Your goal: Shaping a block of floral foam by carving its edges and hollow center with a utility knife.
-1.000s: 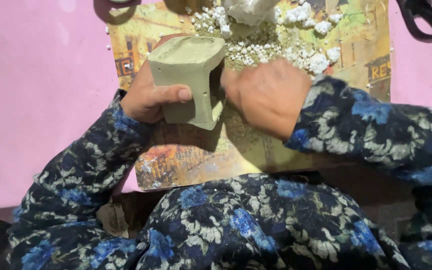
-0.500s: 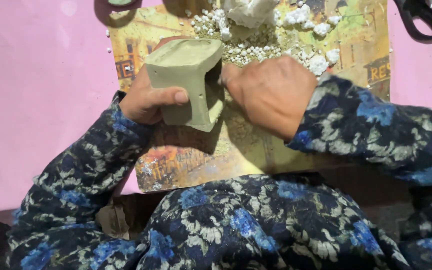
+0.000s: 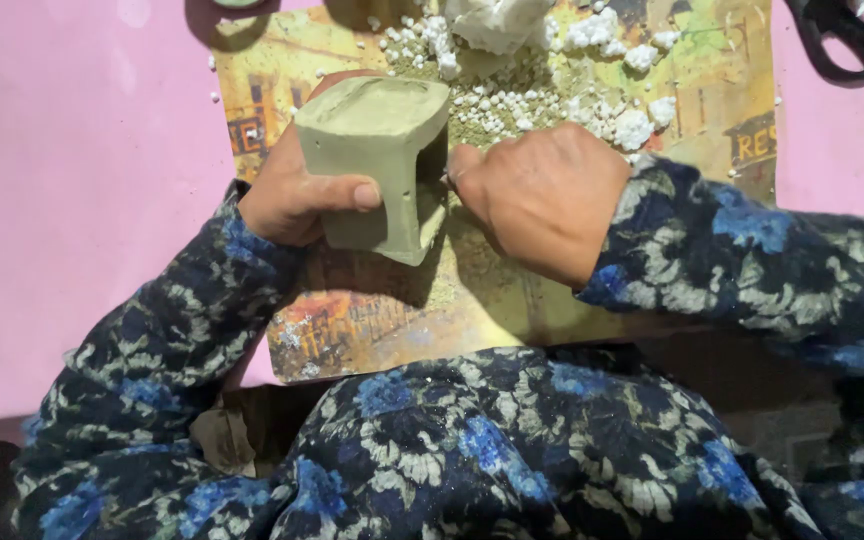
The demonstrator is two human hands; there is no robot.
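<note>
A grey-green block [image 3: 377,130], squarish with a dished top and a notch in its right side, stands tilted on a printed yellow board [image 3: 372,310]. My left hand [image 3: 287,195] grips the block from the left, thumb across its front face. My right hand [image 3: 542,195] is closed into a fist pressed against the block's right side at the notch. Only a thin pale tip of a small tool [image 3: 449,180] shows between the fingers. Green dust lies on the board under the block.
White crumbs [image 3: 602,110] and a white lump [image 3: 497,20] are heaped at the board's far end. Black scissors [image 3: 842,40] lie at the top right on the pink surface [image 3: 72,200]. My lap, in dark floral cloth, fills the near side.
The block has tipped slightly in my left hand. My right hand stays against its right side with only small movement.
</note>
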